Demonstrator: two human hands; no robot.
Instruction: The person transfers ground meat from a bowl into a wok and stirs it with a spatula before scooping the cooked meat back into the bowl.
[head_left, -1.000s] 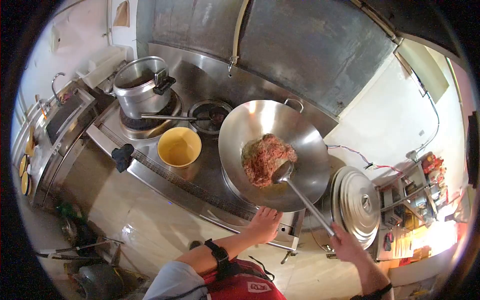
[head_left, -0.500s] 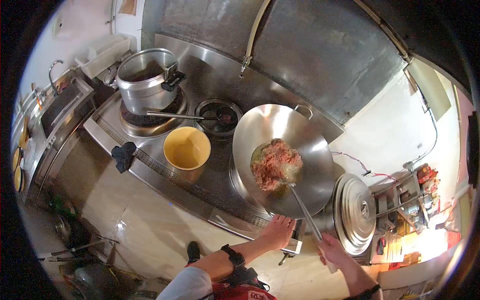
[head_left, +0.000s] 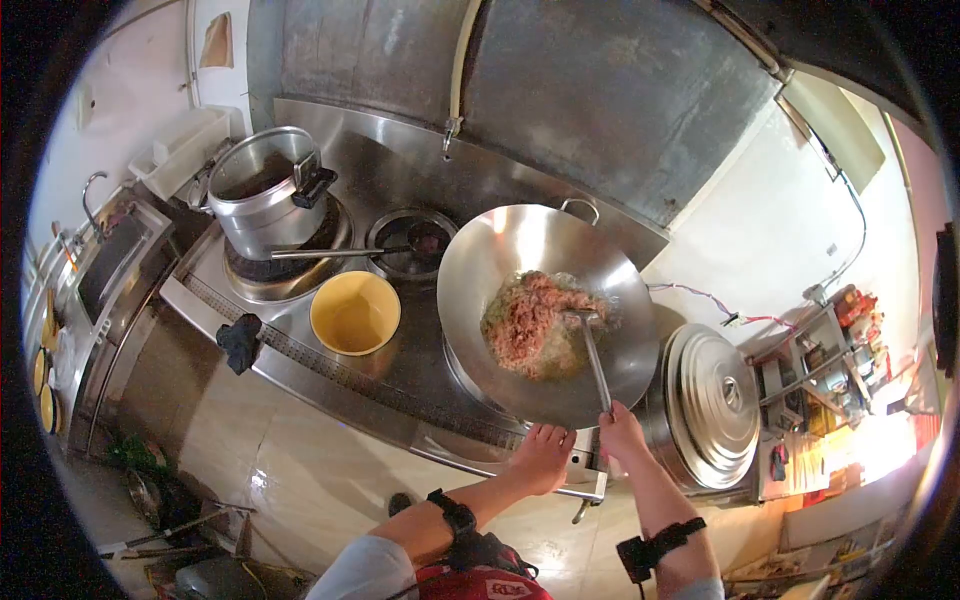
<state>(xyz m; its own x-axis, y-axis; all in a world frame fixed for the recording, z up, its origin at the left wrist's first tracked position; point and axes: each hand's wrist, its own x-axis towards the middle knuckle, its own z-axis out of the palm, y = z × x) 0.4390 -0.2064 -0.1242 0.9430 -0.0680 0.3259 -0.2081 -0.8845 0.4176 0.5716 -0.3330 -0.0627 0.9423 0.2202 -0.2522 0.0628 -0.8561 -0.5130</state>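
Meat (head_left: 530,325), minced and pinkish-brown, lies in a loose heap in some cloudy liquid at the bottom of a wide, shiny metal wok (head_left: 615,260), just right of the middle of the frame. You can see the person's right hand (head_left: 622,438) closed round the long metal handle of a ladle (head_left: 596,362), its grip clamped near the handle's lower end, while the ladle's head sits against the right side of the heap. Just beside it, the left hand (head_left: 540,462) has its fingers at the wok's near rim; whether that grip is clamped on the metal or only resting there, I can't tell. Black straps circle both forearms. The wok sits on the right part of a long stainless-steel stove (head_left: 410,378). Left of it stands a round yellow container (head_left: 355,315), open at the top, and behind that a second, long-handled ladle (head_left: 325,253) lies with its head in a dark round burner (head_left: 410,230). Over at the upper left is a big silver pot (head_left: 262,228) with a black handle. A crumpled black cloth (head_left: 238,343) hangs on the stove's front edge, and round silver lids (head_left: 715,395) are stacked right of the wok.
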